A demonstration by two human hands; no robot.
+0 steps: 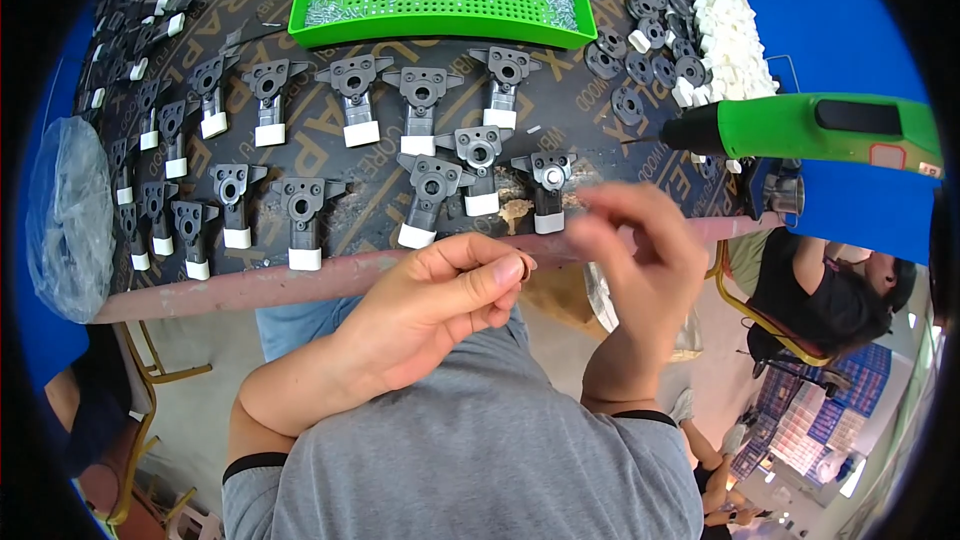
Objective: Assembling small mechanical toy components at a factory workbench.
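My left hand (pixel 440 290) is closed in front of the table edge, thumb pressed against the fingers. A small brownish edge shows at its fingertips, too little to name. To its right is my right hand (pixel 640 250), raised and smeared by motion, so its fingers cannot be read clearly. Beyond it lies a black plastic bracket (pixel 547 185) with a white end cap and a shiny round piece in its hole. Another capped bracket (pixel 432 195) lies just past my left hand. Several more such brackets (pixel 303 210) are laid out in loose rows to the left.
A green perforated tray (pixel 440 32) of small screws stands at the back. A green-and-black power screwdriver (pixel 810 128) reaches in from the right. Black discs (pixel 627 105) and a heap of white caps (pixel 730 35) lie behind it. A clear plastic bag (pixel 68 220) hangs at the left edge.
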